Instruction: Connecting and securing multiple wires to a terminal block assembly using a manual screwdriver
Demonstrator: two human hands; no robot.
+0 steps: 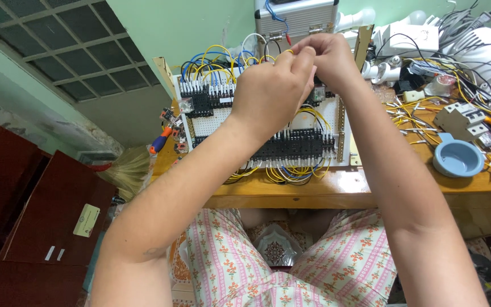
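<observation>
From the head camera, looking down past a lap in pink flowered cloth, both arms reach up over a white wiring board (217, 122) that lies on the wooden table (336, 190). The left hand (271, 94) is curled into a loose fist above the middle of the board, its fingertips (299, 59) pinched together on a thin yellow wire (277, 55) that arcs up from the tangle of blue and yellow leads along the board's far edge. The right hand (328, 57) meets it from the other side, fingers bunched tight and touching the left hand's fingertips; it seems to grip the same wire, though the knuckles hide the exact hold. Rows of black terminal blocks (296, 149) run across the near part of the board, with yellow loops hanging off the edge below them. To the right sit a round blue dish (457, 160), a grey circuit breaker (460, 119) and loose wire offcuts. A silver case (296, 18) stands behind the board, and an orange-handled screwdriver (161, 139) lies at its left.
</observation>
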